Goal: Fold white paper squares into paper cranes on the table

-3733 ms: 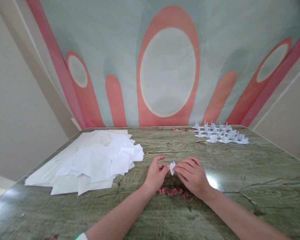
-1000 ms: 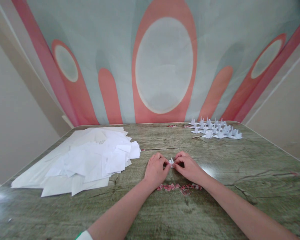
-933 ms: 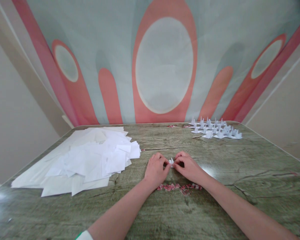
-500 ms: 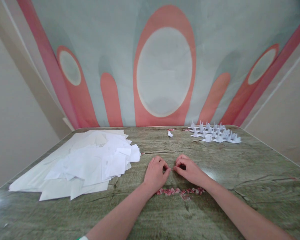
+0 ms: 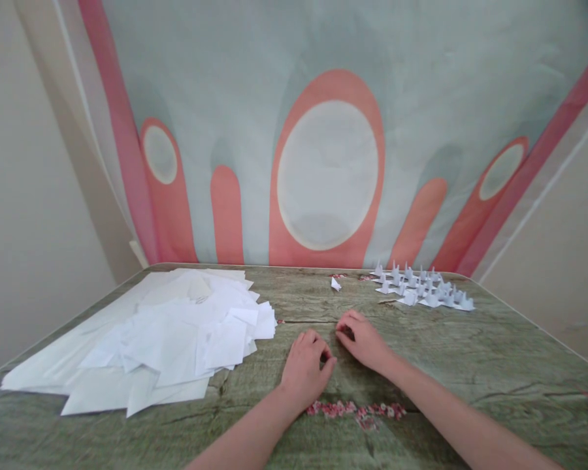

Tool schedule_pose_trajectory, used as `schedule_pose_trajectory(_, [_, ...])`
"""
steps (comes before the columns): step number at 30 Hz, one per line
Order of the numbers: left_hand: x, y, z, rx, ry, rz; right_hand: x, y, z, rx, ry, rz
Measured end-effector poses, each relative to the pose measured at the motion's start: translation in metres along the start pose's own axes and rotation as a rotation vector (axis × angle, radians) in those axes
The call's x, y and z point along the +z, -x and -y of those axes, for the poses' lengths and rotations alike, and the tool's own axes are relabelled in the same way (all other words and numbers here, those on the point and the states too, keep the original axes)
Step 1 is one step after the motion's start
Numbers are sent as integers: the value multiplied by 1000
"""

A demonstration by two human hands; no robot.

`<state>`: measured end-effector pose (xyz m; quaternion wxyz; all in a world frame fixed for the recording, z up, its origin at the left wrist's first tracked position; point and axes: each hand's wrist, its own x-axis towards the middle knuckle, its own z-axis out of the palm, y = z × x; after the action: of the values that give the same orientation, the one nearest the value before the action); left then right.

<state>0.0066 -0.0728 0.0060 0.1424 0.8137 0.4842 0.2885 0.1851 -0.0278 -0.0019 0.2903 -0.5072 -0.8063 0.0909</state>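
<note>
My left hand point(image 5: 306, 369) rests low over the middle of the table, fingers curled and thumb bent round close to the index finger. No object shows in it. A little farther forward and to the right is my right hand point(image 5: 362, 339), also curled, its thumb and index finger forming a ring with nothing visible inside. The two hands are apart. Beyond them, on its own near the back edge, lies a small folded white paper piece point(image 5: 336, 284). Several white folded-paper figures point(image 5: 421, 287) with upright points stand grouped at the back right.
Loose white paper sheets point(image 5: 161, 339) are heaped across the left side of the wood-patterned table point(image 5: 470, 352). Pink printed flowers point(image 5: 343, 409) mark the surface near my wrists. A wall covering with coral shapes point(image 5: 328, 254) rises behind the back edge.
My view has tilted up, so the table sits lower in it. My right hand has shifted forward across the table, while the left stays nearly in place. The papers and figures have not moved.
</note>
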Motion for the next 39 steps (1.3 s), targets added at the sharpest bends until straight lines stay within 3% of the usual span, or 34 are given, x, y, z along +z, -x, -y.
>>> schedule_pose_trajectory(7, [-1, 1, 0, -4, 25, 13, 14, -71, -39, 90, 131, -119])
schedule_pose_trajectory(11, [-3, 1, -1, -11, 42, 18, 25, -85, -38, 88, 157, -97])
schedule_pose_trajectory(15, [-3, 1, 1, -28, 114, -31, 25, -66, -20, -22, 146, -15])
schedule_pose_trajectory(20, [2, -1, 9, -116, 241, -194, 0, -12, 2, -223, 98, 116])
schedule_pose_trajectory(25, [4, 0, 11, -43, 183, -101, -20, 36, 3, -349, 40, 193])
schedule_pose_trajectory(30, [-1, 1, 4, 47, 130, 27, -23, 54, 9, -349, -42, 178])
schedule_pose_trajectory(39, [-6, 2, -1, 38, 83, 69, -27, 54, 29, -250, -179, 164])
